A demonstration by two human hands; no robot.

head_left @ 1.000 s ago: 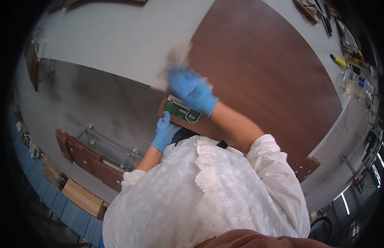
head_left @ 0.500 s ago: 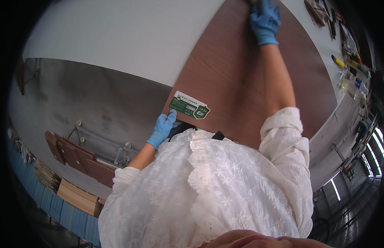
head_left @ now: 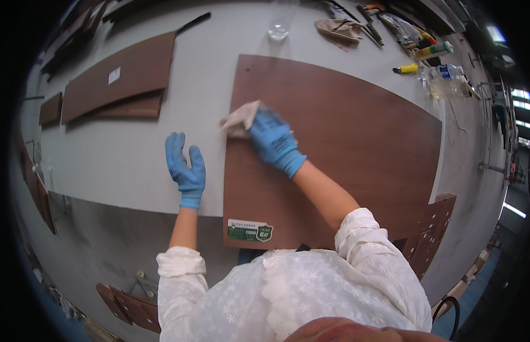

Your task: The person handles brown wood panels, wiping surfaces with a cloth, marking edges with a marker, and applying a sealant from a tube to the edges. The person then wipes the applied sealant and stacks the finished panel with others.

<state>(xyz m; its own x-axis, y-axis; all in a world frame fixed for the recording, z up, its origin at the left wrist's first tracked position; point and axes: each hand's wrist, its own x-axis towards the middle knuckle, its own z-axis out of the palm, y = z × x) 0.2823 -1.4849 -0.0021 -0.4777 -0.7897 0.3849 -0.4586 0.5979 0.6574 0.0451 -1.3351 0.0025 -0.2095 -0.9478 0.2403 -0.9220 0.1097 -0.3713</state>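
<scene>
yellow tool [head_left: 407, 69], brown boards [head_left: 134, 66], clear container [head_left: 278, 31], crumpled cloth [head_left: 338, 29]

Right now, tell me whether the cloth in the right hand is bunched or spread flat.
Bunched: the cloth juts in creased folds from the right hand over the left edge of the brown panel.

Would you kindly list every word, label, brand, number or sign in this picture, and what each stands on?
Green-and-white label near the corner of the large brown panel: printed, but not copied here; finest print too small.
Dark print on the gloved right hand: blurred.
White sticker on the smaller brown board: too small to read.
Blue label on the clear bottle: too small to read.
</scene>
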